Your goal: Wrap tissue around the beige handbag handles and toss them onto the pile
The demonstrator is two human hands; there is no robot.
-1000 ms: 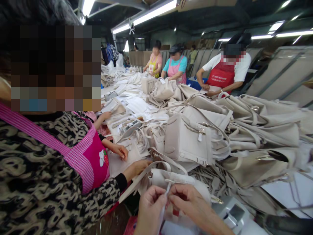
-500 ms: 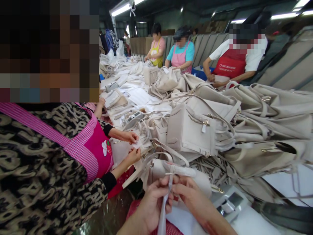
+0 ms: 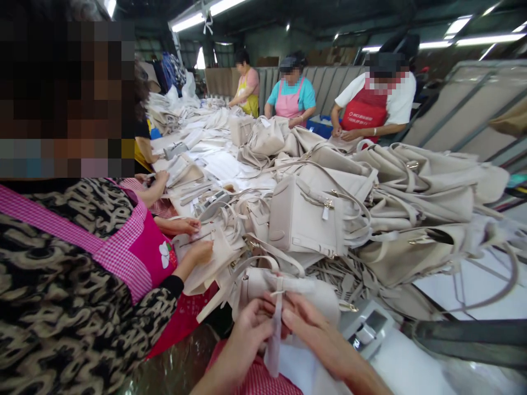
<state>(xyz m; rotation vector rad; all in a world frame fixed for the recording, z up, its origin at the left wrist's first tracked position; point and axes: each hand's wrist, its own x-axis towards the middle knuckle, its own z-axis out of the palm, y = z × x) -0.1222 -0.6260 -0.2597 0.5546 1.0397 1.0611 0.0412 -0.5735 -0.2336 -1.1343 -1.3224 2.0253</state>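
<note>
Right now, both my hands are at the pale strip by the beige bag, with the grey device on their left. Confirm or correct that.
Wrong side: the head view shows the grey device to the right of your right hand. Your left hand and right hand are both at the pale strip by the beige bag.

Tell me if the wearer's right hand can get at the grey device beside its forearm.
Likely yes: the grey device sits just right of the right hand, its top uncovered, though that hand is occupied at the translucent strip.
</note>
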